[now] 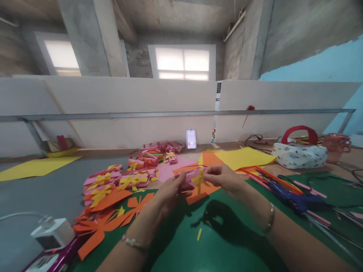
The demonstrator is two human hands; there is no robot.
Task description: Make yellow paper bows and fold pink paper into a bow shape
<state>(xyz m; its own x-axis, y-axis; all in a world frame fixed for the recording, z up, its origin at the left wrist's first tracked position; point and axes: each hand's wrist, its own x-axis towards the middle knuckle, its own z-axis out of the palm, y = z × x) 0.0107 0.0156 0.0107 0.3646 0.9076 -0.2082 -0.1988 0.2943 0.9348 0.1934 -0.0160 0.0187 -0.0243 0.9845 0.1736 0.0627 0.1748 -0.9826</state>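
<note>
Between my two hands, above the green mat (pixel 181 247), is a small pink paper bundle (pixel 190 179) with a yellow paper bow (pixel 200 180) on its right part. My left hand (pixel 169 194) is closed round the bundle's left end, thumb on top. The fingers of my right hand (pixel 222 176) are pinched together at the bow's right side. Behind the bundle lies an orange paper sheet (pixel 195 197), partly hidden by it. A short yellow paper strip (pixel 199 234) rests on the mat below my hands.
Finished-looking pink bundles with yellow bows (pixel 99 183) and orange paper cutouts (pixel 99 224) lie left. A blue glue gun (pixel 295 198) is at right, near yellow sheets (pixel 244 158) and a patterned bag (pixel 300 155). A white plug adapter (pixel 53 232) sits lower left; a phone (pixel 191 139) stands behind.
</note>
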